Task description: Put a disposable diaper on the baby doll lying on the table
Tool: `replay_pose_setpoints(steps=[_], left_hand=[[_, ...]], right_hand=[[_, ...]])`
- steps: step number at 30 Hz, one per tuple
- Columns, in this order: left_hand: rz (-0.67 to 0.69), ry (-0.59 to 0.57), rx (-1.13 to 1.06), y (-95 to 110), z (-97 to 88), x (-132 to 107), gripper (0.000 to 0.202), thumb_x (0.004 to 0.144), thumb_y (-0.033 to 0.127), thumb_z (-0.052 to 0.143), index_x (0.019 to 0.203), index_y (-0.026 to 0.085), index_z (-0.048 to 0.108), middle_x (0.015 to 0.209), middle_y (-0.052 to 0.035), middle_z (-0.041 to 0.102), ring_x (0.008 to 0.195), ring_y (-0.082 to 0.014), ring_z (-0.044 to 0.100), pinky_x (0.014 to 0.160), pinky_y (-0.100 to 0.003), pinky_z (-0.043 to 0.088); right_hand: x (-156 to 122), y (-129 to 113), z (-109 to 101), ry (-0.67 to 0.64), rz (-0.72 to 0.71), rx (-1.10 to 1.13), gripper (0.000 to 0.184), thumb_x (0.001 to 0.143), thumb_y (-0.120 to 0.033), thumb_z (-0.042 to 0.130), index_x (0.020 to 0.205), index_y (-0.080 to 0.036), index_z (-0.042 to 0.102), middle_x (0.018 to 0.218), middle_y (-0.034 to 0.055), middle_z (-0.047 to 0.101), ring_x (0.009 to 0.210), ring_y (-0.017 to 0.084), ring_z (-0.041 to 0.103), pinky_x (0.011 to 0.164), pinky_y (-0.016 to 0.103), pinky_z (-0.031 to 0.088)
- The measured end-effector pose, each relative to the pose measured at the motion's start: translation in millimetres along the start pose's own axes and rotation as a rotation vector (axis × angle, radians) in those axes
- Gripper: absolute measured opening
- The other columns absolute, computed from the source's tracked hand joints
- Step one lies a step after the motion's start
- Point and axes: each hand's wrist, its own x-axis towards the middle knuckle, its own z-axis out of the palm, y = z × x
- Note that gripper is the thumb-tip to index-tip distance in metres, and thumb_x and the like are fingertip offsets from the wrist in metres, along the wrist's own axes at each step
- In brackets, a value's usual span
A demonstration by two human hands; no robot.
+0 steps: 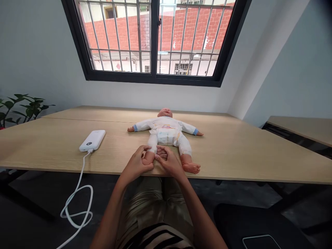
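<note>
The person's left hand point(137, 165) rests at the near edge of the worktop point(246, 155), its fingers point(145, 151) curled over the baby doll's foot point(147, 160) in what looks like a loose hold. The right hand point(169, 162) lies just beside it, half curled, with its fingers point(161, 151) against the inner side of the doll's other leg; whether it has real hold of anything there, I cannot tell. Both forearms point(110, 211) rise from the bottom of the view and angle inward, wrists bent, above a striped shirt point(155, 238). A phone point(261, 242) lies on a dark seat point(246, 221) at lower right.

The baby doll point(163, 125) lies on its back at the middle of the worktop, legs toward the near edge and arms spread. It looks light, with smooth, fairly stiff limbs that could slip a little in the fingers, and it does not look fragile. The ankles seem the easiest place to wrap a hand, while the diaper point(166, 137) and white top point(162, 123) offer a broader, softer hold around the trunk.

Toward the left edge of the worktop sits a white power bank point(92, 140), its white cable point(77, 204) dropping over the near edge. Beyond are a leafy plant point(23, 109) and a barred window point(153, 41).
</note>
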Motion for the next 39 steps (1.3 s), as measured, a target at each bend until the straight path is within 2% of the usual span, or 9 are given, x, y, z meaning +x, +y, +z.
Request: replay_pose_setpoints(steps=[6, 14, 20, 26, 36, 39], left_hand=[[-0.007, -0.038, 0.002, -1.5, -2.4, 3.6, 0.063, 0.066, 0.025, 0.063, 0.128, 0.018, 0.049, 0.128, -0.0087, 0.055, 0.103, -0.0233, 0.057, 0.09, -0.035, 0.048], [0.027, -0.011, 0.03, -3.1, -2.8, 2.7, 0.051, 0.067, 0.027, 0.063, 0.116, 0.018, 0.05, 0.122, -0.009, 0.052, 0.107, -0.0241, 0.054, 0.096, -0.037, 0.045], [0.065, -0.029, 0.027, 0.3, -4.4, 0.5, 0.045, 0.069, 0.027, 0.064, 0.11, 0.02, 0.048, 0.118, -0.0071, 0.052, 0.109, -0.0235, 0.054, 0.098, -0.036, 0.044], [0.084, -0.052, 0.018, 1.9, -6.2, -1.2, 0.046, 0.07, 0.028, 0.066, 0.112, 0.02, 0.049, 0.119, -0.0072, 0.053, 0.109, -0.0242, 0.054, 0.099, -0.038, 0.043], [0.092, -0.053, 0.012, 1.4, -6.4, -1.1, 0.046, 0.071, 0.027, 0.066, 0.114, 0.021, 0.05, 0.12, -0.0075, 0.052, 0.113, -0.0247, 0.053, 0.102, -0.039, 0.044], [0.091, -0.051, 0.018, 0.3, -6.7, -1.3, 0.046, 0.072, 0.027, 0.066, 0.115, 0.021, 0.05, 0.121, -0.0077, 0.052, 0.115, -0.0253, 0.052, 0.102, -0.039, 0.044]], right_hand=[[2.9, 7.5, 2.6, 0.019, -0.01, -0.068, 0.036, 0.084, -0.027, 0.066, 0.117, -0.012, 0.062, 0.111, 0.0134, 0.065, 0.096, 0.021, 0.065, 0.092, 0.041, 0.055], [1.1, -3.2, 0.8, -0.016, -0.009, -0.07, 0.019, 0.084, -0.029, 0.065, 0.098, -0.016, 0.062, 0.099, 0.0075, 0.067, 0.092, 0.018, 0.065, 0.088, 0.034, 0.054], [-0.7, -10.4, 1.0, -0.025, -0.027, -0.022, 0.025, 0.083, -0.031, 0.065, 0.105, -0.018, 0.064, 0.093, 0.0042, 0.064, 0.088, 0.016, 0.063, 0.078, 0.029, 0.054], [0.2, -5.2, 3.3, -0.009, -0.099, -0.077, 0.016, 0.086, -0.028, 0.059, 0.098, -0.018, 0.065, 0.096, 0.0047, 0.064, 0.085, 0.016, 0.061, 0.08, 0.03, 0.05], [-1.1, -8.9, 6.9, 0.007, -0.18, -0.287, 0.013, 0.089, -0.013, 0.054, 0.099, -0.019, 0.061, 0.095, 0.005, 0.061, 0.086, 0.019, 0.06, 0.082, 0.032, 0.05], [3.5, -15.8, 0.5, -0.049, -0.207, -0.486, 0.011, 0.093, -0.01, 0.05, 0.096, -0.018, 0.059, 0.097, 0.0072, 0.064, 0.084, 0.02, 0.062, 0.078, 0.031, 0.05]])
